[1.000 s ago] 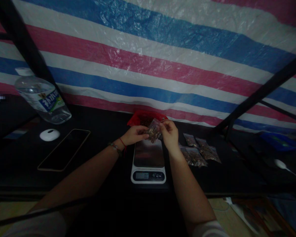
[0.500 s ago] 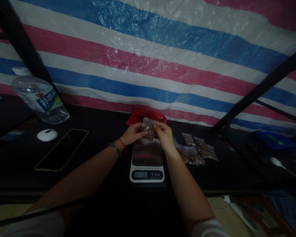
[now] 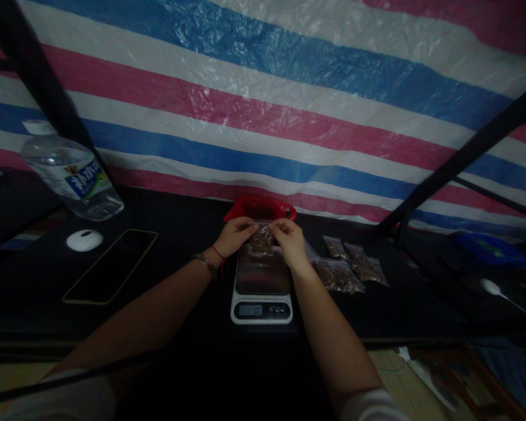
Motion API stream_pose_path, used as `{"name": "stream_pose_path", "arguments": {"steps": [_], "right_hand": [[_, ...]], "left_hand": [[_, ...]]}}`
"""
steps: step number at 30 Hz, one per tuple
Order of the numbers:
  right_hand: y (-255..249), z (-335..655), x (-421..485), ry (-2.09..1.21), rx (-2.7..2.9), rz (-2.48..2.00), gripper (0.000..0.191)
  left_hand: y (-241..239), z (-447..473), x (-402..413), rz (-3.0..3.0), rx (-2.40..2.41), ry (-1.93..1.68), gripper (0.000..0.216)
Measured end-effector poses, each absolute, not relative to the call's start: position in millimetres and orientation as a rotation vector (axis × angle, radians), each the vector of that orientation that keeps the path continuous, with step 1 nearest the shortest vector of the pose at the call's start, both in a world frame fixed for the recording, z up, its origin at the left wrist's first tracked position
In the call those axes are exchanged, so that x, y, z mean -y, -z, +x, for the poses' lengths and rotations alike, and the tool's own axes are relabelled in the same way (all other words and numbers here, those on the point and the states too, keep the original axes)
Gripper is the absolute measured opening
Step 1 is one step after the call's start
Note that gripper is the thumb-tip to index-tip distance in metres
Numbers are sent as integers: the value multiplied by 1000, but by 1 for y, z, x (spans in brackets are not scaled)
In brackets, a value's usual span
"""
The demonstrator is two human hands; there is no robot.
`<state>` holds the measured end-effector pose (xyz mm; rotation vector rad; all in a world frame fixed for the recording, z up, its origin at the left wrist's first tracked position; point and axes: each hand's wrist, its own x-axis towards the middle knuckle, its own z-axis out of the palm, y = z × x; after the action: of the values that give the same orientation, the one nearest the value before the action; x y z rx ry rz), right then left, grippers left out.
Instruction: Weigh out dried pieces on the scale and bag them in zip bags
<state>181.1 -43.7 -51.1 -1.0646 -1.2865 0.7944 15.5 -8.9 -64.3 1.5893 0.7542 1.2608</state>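
My left hand [image 3: 234,236] and my right hand [image 3: 290,241] both pinch the top edge of a small clear plastic bag [image 3: 260,240] filled with brownish bits. The bag hangs upright just above the far end of a white digital kitchen scale [image 3: 262,283] with a shiny platform. Behind the hands sits a red plastic bag [image 3: 259,207], open at the top. My left wrist wears a bead bracelet and a red string.
Several filled small bags [image 3: 348,269] lie right of the scale. On the dark table to the left are a phone [image 3: 111,266], a white round object [image 3: 84,240] and a water bottle [image 3: 72,175]. A white spoon [image 3: 502,294] and blue tray [image 3: 493,248] lie far right. Striped tarp hangs behind.
The small bag went from tilted in my hands to hanging upright, and both hands shifted to pinch its top edge, slightly lower over the scale.
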Motion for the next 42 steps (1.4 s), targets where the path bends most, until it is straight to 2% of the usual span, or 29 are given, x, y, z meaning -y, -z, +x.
{"name": "stream_pose_path", "arguments": {"steps": [9, 18, 42], "right_hand": [[48, 181, 48, -688, 1268, -1102, 20], [44, 180, 52, -666, 1308, -1120, 23], [32, 169, 64, -527, 1534, -1174, 15]], "left_hand": [[62, 18, 11, 1322, -750, -1335, 30], [58, 17, 14, 1372, -737, -1312, 28], [53, 20, 24, 1698, -750, -1369, 21]]}}
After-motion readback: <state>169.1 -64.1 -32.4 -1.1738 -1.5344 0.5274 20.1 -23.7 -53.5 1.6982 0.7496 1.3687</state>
